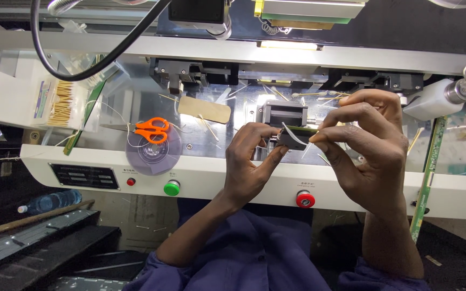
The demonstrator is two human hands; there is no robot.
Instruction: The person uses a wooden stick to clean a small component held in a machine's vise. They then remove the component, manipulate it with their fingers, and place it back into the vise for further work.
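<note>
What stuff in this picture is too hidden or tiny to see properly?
Head view only:
- Small dark part: mostly covered by the left hand and right hand.
- Black label plate: print too small.
- White bottle: cap partly blurred near the right edge.
- Blue plastic bottle: half in shadow.

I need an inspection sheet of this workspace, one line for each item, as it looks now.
Surface: white machine bench with a shiny metal plate.
Job's things: small dark flat part with a pale strip, held between both hands.
Clutter: orange-handled scissors on a clear round reel; cotton swabs scattered; white plastic bottle.
Hands: left hand and right hand both pinch the part.
Cables: thick black cable at upper left.
Surroundings: green round button, red round buttons, blue water bottle below.
</note>
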